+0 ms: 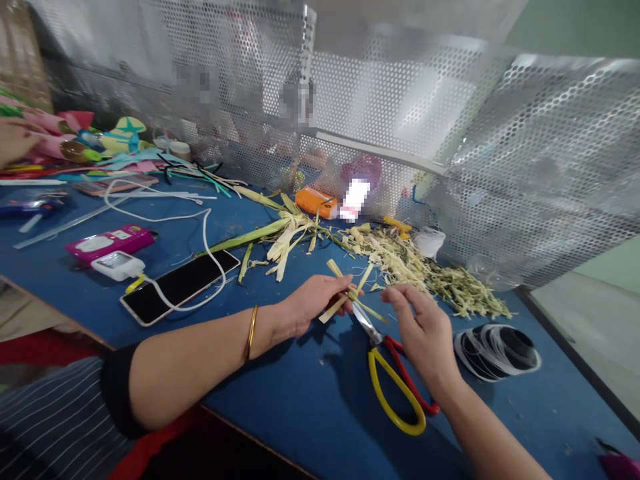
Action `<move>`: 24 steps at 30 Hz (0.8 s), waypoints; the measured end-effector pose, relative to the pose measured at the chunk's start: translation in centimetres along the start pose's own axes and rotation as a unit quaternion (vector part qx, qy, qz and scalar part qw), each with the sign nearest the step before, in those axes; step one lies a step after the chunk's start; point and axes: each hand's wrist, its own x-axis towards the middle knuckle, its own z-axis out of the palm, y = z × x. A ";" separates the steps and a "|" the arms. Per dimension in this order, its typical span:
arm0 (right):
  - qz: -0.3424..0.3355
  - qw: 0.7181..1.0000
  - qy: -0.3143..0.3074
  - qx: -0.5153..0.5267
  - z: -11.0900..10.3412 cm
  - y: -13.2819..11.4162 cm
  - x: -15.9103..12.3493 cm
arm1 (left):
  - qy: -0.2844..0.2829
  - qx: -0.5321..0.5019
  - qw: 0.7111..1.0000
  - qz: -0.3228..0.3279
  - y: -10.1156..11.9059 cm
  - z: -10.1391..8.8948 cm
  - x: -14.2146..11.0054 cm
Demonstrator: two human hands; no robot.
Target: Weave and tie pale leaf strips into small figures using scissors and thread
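My left hand (315, 303) pinches a few pale yellow leaf strips (345, 291) that cross each other just above the blue table (300, 393). My right hand (420, 327) hovers close to the right of the strips, fingers bent and pinched together near their ends; whether it grips a strip is hidden. Under both hands lie scissors (395, 377) with one yellow and one red handle, blades pointing toward the strips. A gold bangle (251, 331) sits on my left wrist.
A heap of leaf scraps (425, 270) and a bundle of long leaves (280, 230) lie behind the hands. A coil of thin line (497, 350) sits right. A phone (180, 283) on a white cable, a pink case (110, 241), an orange box (316, 201) and colourful craft items lie left. Perforated metal screens (450, 133) enclose the back.
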 end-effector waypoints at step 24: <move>0.094 0.966 -0.156 0.182 0.8 -0.7 -0.4 | -0.025 0.021 0.999 0.000 -0.5 -0.3 0.7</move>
